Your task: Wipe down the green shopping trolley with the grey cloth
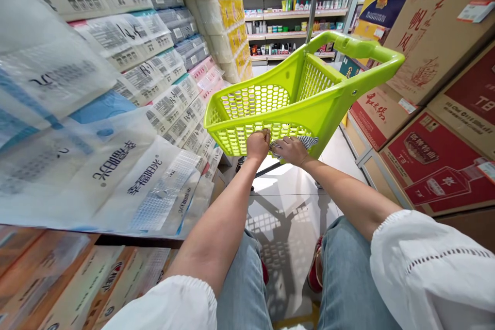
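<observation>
A lime-green plastic shopping cart (328, 108) with a mesh basket stands in the middle of the view, its handle toward the upper right. My left hand (258, 145) is closed in a fist against the lower mesh side; what it grips, if anything, is too small to make out. Just to its right, my right hand (291, 150) presses a grey-and-white striped cloth (308, 141) against the same side, below the rim. Part of the cloth sticks out beyond the fingers. The two hands are close together.
Wrapped paper packs (127, 165) are stacked along the left. Cardboard cartons (433, 160) line the right side. Shelves (294, 14) with small bottles and boxes stand behind the cart. A metal pole (314, 0) rises beyond it. Tiled floor (270, 203) shows under the cart.
</observation>
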A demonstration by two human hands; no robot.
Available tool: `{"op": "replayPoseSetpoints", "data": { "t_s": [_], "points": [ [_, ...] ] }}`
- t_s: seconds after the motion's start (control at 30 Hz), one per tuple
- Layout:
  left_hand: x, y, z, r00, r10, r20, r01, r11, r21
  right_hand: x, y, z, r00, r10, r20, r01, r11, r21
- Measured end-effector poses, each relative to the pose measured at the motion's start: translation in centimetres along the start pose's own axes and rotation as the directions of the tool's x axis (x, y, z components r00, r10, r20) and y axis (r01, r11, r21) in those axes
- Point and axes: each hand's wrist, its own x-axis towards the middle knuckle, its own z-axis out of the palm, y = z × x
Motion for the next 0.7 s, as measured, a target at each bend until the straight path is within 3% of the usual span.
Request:
{"op": "replayPoseSetpoints", "data": {
  "t_s": [0.1,0.2,0.33,0.5,0.6,0.7],
  "points": [
    [0.1,0.0,-0.1,1.0,-0.011,0.011,0.011,1.0,0.0,2.0,1.1,-2.6,0.984,0.12,-0.13,-0.124,0.992,-0.021],
    [0.0,0.1,-0.2,1.0,-0.015,0.004,0.015,1.0,-0.011,3.8,2.0,-5.1,0.931,0.226,-0.286,-0.241,0.97,-0.018],
    [-0.1,0.2,-0.5,1.0,-0.017,-0.007,0.016,0.999,-0.029,4.4,2.3,-6.3,0.881,0.299,-0.366,-0.312,0.95,0.023],
    [-0.1,-0.1,-0.4,1.0,-0.014,0.019,0.014,1.0,-0.026,2.8,1.4,-4.0,0.922,0.298,-0.247,-0.302,0.953,0.024],
    [0.0,-0.3,-0.4,1.0,-0.02,0.024,0.02,1.0,-0.011,0.9,0.0,-1.5,0.981,0.167,-0.096,-0.167,0.986,0.002],
    [-0.1,-0.3,-0.4,1.0,0.002,0.012,-0.001,1.0,-0.021,-0.8,-1.3,0.7,0.999,-0.007,0.045,0.007,1.0,0.001]
  ]
}}
